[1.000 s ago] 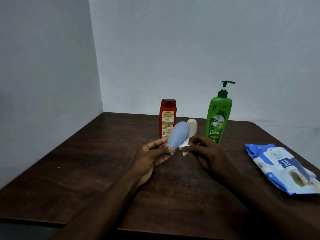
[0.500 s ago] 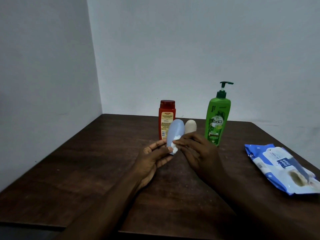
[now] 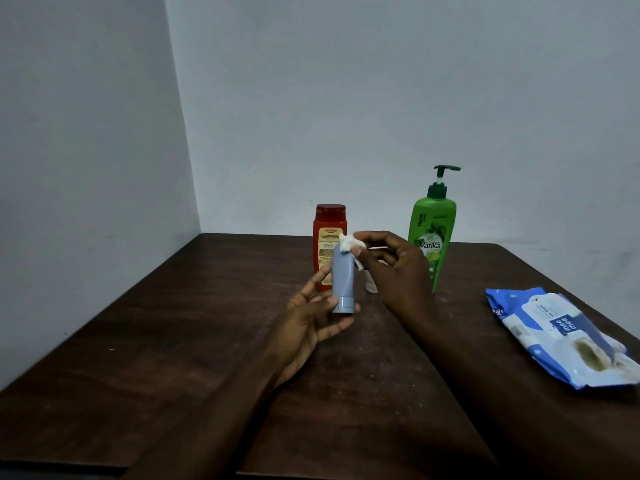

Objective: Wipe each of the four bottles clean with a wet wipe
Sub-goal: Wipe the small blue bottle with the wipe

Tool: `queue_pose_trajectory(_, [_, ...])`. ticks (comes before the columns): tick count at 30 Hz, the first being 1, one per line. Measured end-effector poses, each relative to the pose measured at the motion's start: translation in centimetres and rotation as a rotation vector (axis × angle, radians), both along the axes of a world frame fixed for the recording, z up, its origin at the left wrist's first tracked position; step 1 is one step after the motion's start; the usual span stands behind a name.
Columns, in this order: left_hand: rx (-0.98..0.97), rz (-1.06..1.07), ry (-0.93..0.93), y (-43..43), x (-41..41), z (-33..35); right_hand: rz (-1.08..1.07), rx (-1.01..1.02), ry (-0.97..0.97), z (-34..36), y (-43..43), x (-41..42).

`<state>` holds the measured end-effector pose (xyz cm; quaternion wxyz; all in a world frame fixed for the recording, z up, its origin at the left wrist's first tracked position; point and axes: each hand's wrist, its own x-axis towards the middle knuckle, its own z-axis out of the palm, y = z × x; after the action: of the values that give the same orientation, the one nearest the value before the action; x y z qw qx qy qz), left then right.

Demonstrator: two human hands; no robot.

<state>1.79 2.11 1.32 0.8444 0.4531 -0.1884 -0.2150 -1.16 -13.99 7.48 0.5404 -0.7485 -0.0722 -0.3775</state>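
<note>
Pale walls [image 3: 346, 98] meet in a corner behind a dark wooden table [image 3: 173, 341]. Above its middle the left hand [image 3: 311, 320] grips a blue bottle [image 3: 343, 275], held upright with the cap end down, fingers and thumb curled round its lower part. The right hand [image 3: 398, 268] pinches a crumpled white wipe [image 3: 348, 244] against the bottle's top end. Behind the hands stand a red bottle [image 3: 327, 226] and a green bottle [image 3: 431, 230] with a pump; between them a white bottle [image 3: 371, 284] shows only as a sliver, mostly hidden by the right hand. A blue-and-white pack [image 3: 554, 334] of wipes lies flat near the table's right edge, well apart from the bottles.
</note>
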Motion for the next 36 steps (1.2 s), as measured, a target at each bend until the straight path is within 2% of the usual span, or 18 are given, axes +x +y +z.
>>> queue_pose_trajectory(5, [-0.074,-0.003,0.019,-0.1,0.3,-0.2,0.025,-0.301,-0.019,-2.3,0.4,-2.0])
queue_pose_trajectory(9, [-0.048,-0.004,0.006,-0.2,0.5,-0.4,-0.010,-0.519,-0.059,-4.0,0.1,-3.6])
queue_pose_trajectory(15, [-0.003,-0.010,-0.019,0.0,0.7,-0.8,-0.048,-0.614,-0.079,-4.6,0.2,-4.1])
queue_pose_trajectory(22, [0.006,-0.025,0.009,-0.1,0.5,-0.8,-0.094,-0.592,-0.085,-3.4,1.3,-3.0])
queue_pose_trajectory(36, [0.024,-0.010,-0.086,0.1,0.6,-0.4,-0.235,-0.321,-0.127,1.3,1.1,1.2])
